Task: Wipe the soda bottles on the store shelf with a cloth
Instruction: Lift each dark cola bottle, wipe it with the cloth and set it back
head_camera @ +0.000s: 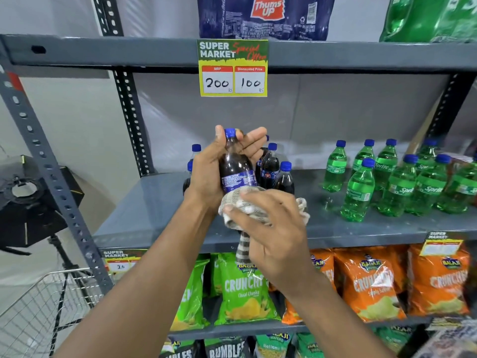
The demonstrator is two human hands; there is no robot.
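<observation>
Cola bottle (236, 171) in left hand (209, 177) (upright)

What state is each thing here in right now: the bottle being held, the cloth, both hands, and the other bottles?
Dark cola bottle: capped, lifted off shelf, tilted.
Cloth: bunched against the bottle's lower part.
Left hand: gripping the bottle.
Right hand: pressing the cloth.
Other dark bottles: capped, standing upright.
Green Sprite bottles: capped, upright on the shelf.

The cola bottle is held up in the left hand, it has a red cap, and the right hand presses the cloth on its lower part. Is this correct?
One detail is wrong: the cap. The head view shows the cola bottle with a blue cap, not red. The rest holds: the left hand holds it up and the right hand presses the cloth on its lower part.
</observation>
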